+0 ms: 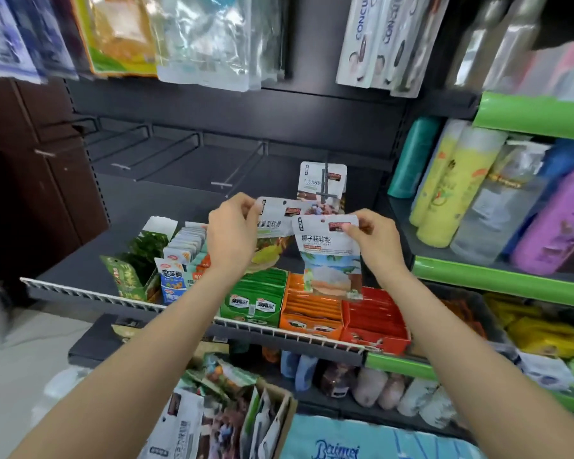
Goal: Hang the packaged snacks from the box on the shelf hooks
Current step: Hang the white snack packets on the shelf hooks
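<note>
Head view. Left hand (232, 233) pinching top edge of one snack pouch (272, 223); right hand (375, 241) pinching top corner of a second pouch (328, 256), both raised before the shelf hooks (236, 173). Pouches judged light, limp, slick-filmed; best held beside the punched hang-hole. One pouch already hung (322, 183). Box (246, 422) below; shelf rail (90, 294) beneath, shelving crowded.

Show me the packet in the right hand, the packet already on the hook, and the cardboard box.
right-hand packet (328, 256), head view, printed front
hung packet (312, 182), head view, white upper part
cardboard box (284, 422), head view, right wall
</note>
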Demonstrator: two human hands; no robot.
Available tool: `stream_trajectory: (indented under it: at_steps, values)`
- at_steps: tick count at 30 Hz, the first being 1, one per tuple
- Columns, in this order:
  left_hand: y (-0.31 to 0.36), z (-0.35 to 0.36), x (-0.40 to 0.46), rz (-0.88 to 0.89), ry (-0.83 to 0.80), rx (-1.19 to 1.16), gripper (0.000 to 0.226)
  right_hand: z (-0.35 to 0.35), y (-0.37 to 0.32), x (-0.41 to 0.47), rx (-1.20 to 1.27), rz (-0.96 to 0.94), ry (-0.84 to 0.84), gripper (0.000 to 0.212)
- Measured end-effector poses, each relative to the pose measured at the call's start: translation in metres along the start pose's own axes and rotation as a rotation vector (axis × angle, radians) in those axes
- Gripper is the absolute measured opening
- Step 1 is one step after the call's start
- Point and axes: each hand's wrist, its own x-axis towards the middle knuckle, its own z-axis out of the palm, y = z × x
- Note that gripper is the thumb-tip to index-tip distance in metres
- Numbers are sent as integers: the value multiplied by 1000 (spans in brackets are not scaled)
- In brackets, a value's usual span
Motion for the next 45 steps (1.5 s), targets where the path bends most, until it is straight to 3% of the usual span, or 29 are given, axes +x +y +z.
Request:
stream_trajectory:
  at_steps: [13, 22, 25, 28, 30, 34, 39, 45]
  values:
    - [-3, 8, 12, -36, 22, 90, 17, 25, 9, 33, 95, 68, 72, 10]
    - [-1, -2, 12, 18, 17, 98, 15, 27, 4, 31, 25, -21, 232, 15]
    - [-1, 0, 15, 22, 5, 87, 14, 30, 8, 35, -25, -25, 213, 15]
    - [-1, 5, 18, 21, -20, 80, 15, 31, 10, 42, -74, -82, 221, 1]
    - [-1, 9, 20, 15, -26, 75, 15, 33, 14, 49, -144, -142, 220, 12]
    - [1, 19, 27, 13, -25, 79, 13, 36, 22, 70, -284, -181, 176, 12]
    - [5, 36, 42, 11, -28, 87, 13, 43, 33, 111, -326, -146, 148, 21]
    - [5, 53, 59, 23, -22, 105, 11, 54, 49, 161, -406, -69, -1, 33]
